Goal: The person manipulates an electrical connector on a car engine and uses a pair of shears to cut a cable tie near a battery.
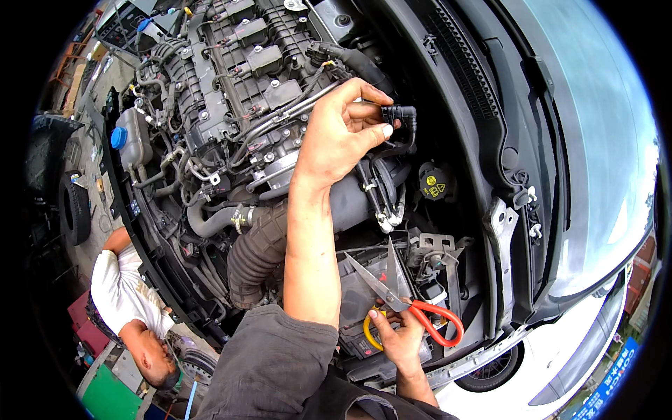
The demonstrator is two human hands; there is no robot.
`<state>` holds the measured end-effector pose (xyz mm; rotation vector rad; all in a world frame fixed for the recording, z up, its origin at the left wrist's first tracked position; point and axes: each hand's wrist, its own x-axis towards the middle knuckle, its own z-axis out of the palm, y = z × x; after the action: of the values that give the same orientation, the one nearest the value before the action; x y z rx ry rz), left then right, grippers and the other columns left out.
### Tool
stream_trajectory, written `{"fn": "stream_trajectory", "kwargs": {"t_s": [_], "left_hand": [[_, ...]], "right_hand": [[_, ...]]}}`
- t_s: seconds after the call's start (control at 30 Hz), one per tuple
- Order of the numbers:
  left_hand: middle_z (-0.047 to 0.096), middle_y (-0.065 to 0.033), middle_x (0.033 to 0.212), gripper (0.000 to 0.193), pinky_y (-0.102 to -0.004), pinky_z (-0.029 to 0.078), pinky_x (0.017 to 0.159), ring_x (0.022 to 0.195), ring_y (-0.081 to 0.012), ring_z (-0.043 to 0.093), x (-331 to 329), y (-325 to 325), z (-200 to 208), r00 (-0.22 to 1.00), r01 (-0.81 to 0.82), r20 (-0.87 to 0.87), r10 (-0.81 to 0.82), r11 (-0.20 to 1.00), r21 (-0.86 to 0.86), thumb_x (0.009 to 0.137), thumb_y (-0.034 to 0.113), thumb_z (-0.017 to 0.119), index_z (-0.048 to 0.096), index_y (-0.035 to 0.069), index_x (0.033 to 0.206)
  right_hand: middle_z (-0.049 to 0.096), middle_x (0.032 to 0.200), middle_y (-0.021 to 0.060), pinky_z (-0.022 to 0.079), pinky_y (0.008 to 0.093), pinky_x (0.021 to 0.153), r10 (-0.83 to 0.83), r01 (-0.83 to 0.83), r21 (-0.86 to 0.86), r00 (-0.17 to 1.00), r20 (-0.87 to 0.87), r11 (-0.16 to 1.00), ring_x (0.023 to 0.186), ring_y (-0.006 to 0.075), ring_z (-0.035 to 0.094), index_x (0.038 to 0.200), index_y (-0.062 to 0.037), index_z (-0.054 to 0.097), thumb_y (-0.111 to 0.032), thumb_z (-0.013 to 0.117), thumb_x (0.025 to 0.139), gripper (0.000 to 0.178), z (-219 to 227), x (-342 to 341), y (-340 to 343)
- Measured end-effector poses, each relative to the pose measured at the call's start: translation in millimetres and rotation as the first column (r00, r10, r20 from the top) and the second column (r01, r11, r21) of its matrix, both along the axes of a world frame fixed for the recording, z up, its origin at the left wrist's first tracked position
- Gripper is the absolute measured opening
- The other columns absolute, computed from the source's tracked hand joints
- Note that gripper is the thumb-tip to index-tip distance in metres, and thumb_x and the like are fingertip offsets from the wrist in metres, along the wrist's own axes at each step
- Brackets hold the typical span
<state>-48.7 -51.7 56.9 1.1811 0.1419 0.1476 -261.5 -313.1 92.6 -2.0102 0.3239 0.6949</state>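
My left hand (339, 133) reaches over the engine bay. Its thumb and fingers are closed on a small black ribbed connector (399, 112), from which a black cable or hose bends downward; the fingertips partly hide it. Lower down, my right hand (400, 339) grips a pair of scissors (399, 297) over the car battery (360, 290). The blades are spread apart and point away from me. A large red handle loop shows right of the hand, and a yellow loop on its left, by the thumb. Some of the grip is hidden behind the fingers.
The engine (245, 84) fills the upper left, with a ribbed intake hose (259, 248) beside my left forearm. A blue-capped coolant tank (133, 136) and a black fluid cap (435, 182) stand nearby. The windshield (595, 105) is right. Another person (133, 301) bends at lower left.
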Motion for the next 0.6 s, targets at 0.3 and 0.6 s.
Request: {"fn": "stream_trajectory", "kwargs": {"t_s": [0.3,0.6], "left_hand": [[0.067,-0.0108,0.108,0.041,-0.0243,0.052,0.074,0.088,-0.0108,0.066,2,-8,10,0.994,-0.035,-0.097,0.057,0.975,0.221,0.071,-0.015,0.077,0.06,-0.003,0.106],[0.071,-0.0137,0.101,0.038,-0.0254,0.057,0.074,0.094,-0.0172,0.071,3,-12,9,0.993,-0.079,-0.06,0.1,0.956,0.283,0.068,-0.012,0.081,0.064,-0.004,0.101]], "right_hand": [[0.063,0.079,0.0077,0.047,0.0307,0.061,0.144,-0.14,-0.034,0.972,0.187,0.99,0.067,0.0183,0.06,0.092,-0.0013,0.071,-0.008,0.084,0.079,0.019,-10,9,0],[0.068,0.071,0.0021,0.047,0.0283,0.06,0.058,-0.052,0.025,0.924,-0.378,0.998,0.061,0.0149,0.063,0.1,-0.0058,0.061,-0.013,0.071,0.093,0.015,4,16,-4]]}}
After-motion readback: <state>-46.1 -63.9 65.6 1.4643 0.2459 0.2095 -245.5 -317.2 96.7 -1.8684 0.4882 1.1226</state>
